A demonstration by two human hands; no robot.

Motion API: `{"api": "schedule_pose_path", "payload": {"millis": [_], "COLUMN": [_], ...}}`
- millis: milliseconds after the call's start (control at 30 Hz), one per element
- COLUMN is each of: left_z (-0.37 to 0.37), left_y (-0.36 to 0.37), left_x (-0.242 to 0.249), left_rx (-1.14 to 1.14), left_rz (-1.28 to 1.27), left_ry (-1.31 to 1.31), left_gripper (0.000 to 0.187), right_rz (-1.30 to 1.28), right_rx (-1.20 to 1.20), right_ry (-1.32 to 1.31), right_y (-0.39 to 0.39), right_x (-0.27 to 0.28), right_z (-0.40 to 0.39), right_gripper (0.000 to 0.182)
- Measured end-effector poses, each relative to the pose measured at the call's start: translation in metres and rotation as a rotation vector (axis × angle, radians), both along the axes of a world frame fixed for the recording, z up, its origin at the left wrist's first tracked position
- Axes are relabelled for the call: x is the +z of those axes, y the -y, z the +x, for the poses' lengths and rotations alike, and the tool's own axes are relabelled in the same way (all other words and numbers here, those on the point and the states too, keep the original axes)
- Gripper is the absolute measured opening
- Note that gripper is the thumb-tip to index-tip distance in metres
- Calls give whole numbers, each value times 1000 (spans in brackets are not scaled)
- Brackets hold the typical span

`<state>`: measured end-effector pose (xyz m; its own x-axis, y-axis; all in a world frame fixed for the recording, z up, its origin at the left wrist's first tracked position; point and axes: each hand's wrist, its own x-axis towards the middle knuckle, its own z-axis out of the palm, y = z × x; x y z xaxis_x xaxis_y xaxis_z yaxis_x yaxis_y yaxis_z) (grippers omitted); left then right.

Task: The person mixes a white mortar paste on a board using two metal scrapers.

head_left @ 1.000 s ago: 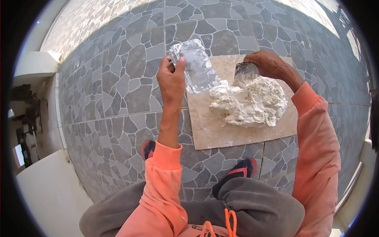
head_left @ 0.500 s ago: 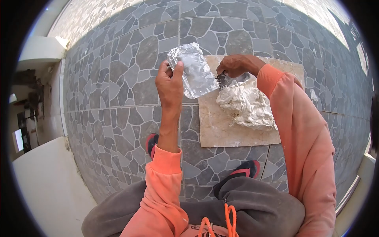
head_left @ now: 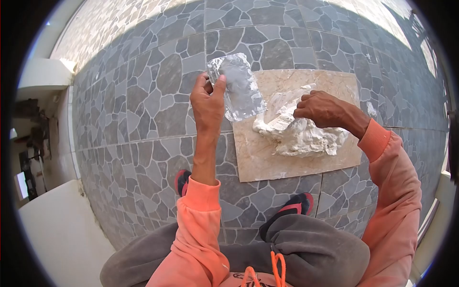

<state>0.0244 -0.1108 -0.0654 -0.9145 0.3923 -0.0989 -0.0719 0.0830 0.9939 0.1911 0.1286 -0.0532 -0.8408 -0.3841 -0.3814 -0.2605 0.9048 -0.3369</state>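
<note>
My left hand (head_left: 209, 103) is closed on the near left edge of a rectangular, clear-looking plastic tray (head_left: 239, 88), thumb on top. White smears coat its rim and corners. To the right, my right hand (head_left: 322, 110) is closed just over a heap of white paste (head_left: 311, 138). Its fingers are curled, and whatever they grip is hidden under the hand. The paste lies on a beige marble-look tile (head_left: 263, 165), with a thinner streak spread up toward the far side.
Grey stone-pattern paving (head_left: 148, 115) surrounds the tile. My sandalled foot (head_left: 291, 208) is close to the tile's near edge. A pale wall (head_left: 57, 220) stands at left. White spatters (head_left: 371, 109) mark the paving on the right.
My right hand has moved right and toward me, from beside the tray to over the paste. Paste now shows spread on the far part of the tile. The left hand still holds the tray.
</note>
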Motion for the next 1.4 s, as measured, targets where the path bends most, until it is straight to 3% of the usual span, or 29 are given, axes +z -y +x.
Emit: {"api": "schedule_pose_path", "payload": {"millis": [100, 200, 600, 1033, 1133, 1267, 1400], "left_z": [11, 30, 147, 151, 140, 121, 100], "left_y": [-10, -26, -100, -124, -129, -141, -154], "left_x": [11, 12, 31, 11, 13, 16, 26], "left_rx": [-91, -199, -539, -589, -649, -728, -870], "left_rz": [-70, -112, -173, -188, -210, -256, -206], "left_ry": [-62, -137, -246, -565, -582, -689, -829], "left_gripper": [27, 27, 24, 20, 22, 24, 28], "right_rz": [7, 27, -167, -451, -632, -560, -847], "right_rx": [-172, -500, -1274, -1499, -1618, -1742, -1913], "right_ry": [-141, -74, -100, -233, -263, -240, -307], "right_y": [-9, -12, 3, 36, 33, 26, 25], "right_x": [0, 6, 43, 48, 45, 52, 34], "right_z": [38, 65, 99, 116, 135, 164, 200], "right_gripper": [22, 20, 19, 16, 16, 17, 21]}}
